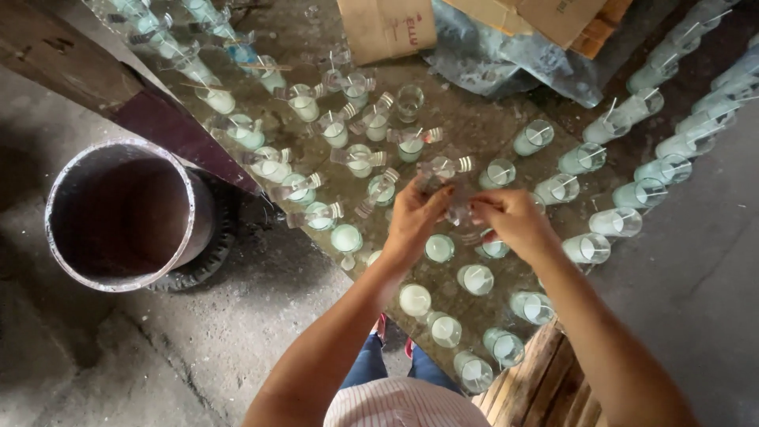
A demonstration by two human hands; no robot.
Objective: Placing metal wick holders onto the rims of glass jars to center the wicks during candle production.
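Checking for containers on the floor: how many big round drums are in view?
1: the drum stands on the floor at left, beside the board of wax-filled glasses. Others may lie outside the frame.

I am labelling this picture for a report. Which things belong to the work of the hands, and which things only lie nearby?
In the work:
- left hand and right hand, holding a small clear clip
- wax-filled glasses on the board

Only nearby:
- large round drum
- cardboard box
- crumpled plastic sheet
- wooden pallet

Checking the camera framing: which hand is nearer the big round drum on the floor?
Left. The left hand is on the drum's side of the glasses; the right hand is farther away, beyond the left.
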